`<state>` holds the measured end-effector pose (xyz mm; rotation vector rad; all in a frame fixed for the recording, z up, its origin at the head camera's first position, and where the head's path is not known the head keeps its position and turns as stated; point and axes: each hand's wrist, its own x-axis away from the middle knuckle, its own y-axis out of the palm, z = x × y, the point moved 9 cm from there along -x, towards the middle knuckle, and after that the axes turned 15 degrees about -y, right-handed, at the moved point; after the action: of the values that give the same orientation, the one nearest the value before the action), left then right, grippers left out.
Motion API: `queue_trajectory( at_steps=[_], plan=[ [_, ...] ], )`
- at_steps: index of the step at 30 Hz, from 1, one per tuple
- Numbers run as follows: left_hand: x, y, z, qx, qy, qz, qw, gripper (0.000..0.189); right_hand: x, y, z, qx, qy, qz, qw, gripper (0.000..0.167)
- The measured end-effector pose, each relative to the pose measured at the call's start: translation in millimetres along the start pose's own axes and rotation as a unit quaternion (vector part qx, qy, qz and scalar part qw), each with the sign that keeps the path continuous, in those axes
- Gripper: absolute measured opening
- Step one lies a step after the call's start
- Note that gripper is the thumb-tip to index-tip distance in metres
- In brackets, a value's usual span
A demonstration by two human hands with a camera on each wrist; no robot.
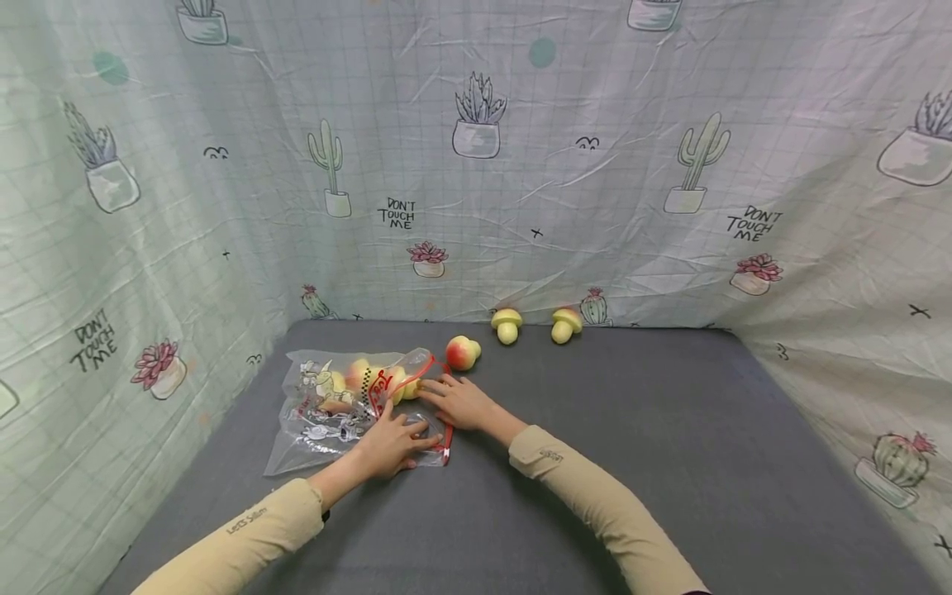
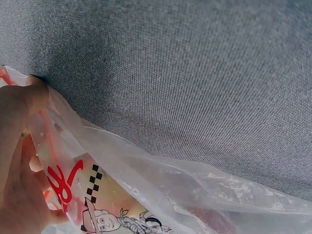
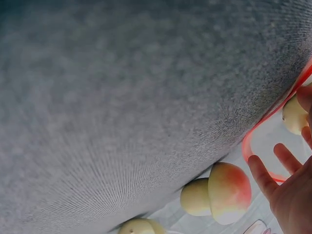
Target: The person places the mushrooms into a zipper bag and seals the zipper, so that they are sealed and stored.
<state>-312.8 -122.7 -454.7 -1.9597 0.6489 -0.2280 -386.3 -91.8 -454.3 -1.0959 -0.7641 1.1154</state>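
A clear zip bag (image 1: 293, 446) with a red zip edge and printed cartoon figures lies on the left of the table. Several yellow toy mushrooms (image 1: 359, 370), some with reddish caps, show through its plastic. My left hand (image 1: 390, 444) grips the bag's near edge by the opening; in the left wrist view the thumb (image 2: 36, 95) bends over that edge. At the mouth of the bag, my right hand (image 1: 463, 402) reaches in from the right with extended fingers, close against a yellow mushroom (image 3: 294, 116) just inside the red edge.
A red-capped mushroom (image 1: 463, 353) lies just beyond the bag's mouth. Two more, a yellow mushroom (image 1: 507, 326) and a pinkish-capped mushroom (image 1: 566, 325), sit at the back of the grey table (image 1: 632, 430). A printed curtain (image 1: 521, 190) hangs behind and along both sides.
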Motion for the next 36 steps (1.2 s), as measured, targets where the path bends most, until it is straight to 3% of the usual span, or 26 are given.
queue_trajectory(
  at_steps=[14, 36],
  plan=[
    [-2.8, 1.3, 1.6, 0.008, 0.004, 0.001, 1.0, 0.053, -4.3, 6, 0, 0.018, -0.011, -0.026, 0.9994, 0.056],
    [-2.9, 0.8, -1.5, 0.008, 0.01, 0.002, 0.9999, 0.053, -11.8, 9, 1, 0.021, 0.015, -0.07, 0.9972, 0.057]
  ],
)
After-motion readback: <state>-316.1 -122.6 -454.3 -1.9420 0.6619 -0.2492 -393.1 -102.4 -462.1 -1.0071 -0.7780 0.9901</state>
